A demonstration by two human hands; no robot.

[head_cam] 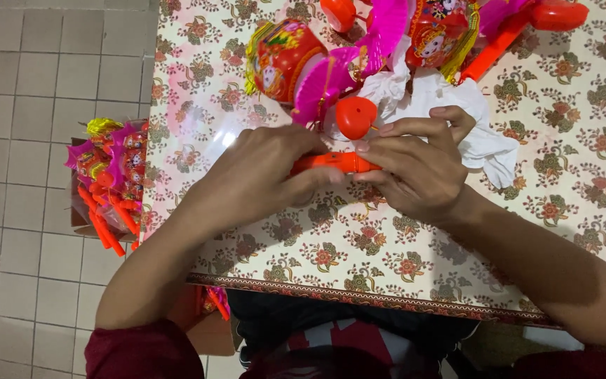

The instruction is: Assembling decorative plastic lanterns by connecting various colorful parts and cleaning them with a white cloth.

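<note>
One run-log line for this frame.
left hand: grips orange plastic stick | right hand: pinches stick | red plastic cap above | floral tablecloth

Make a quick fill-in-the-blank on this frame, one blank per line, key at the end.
1. Both hands, left hand and right hand, grip one orange ____ between them.
2. The red dome sits just above the right hand's ____.
3. The tablecloth is printed with ____.
4. The box of lanterns stands on the ____ floor, beside the table.

Missing words: stick; fingers; flowers; tiled
</note>
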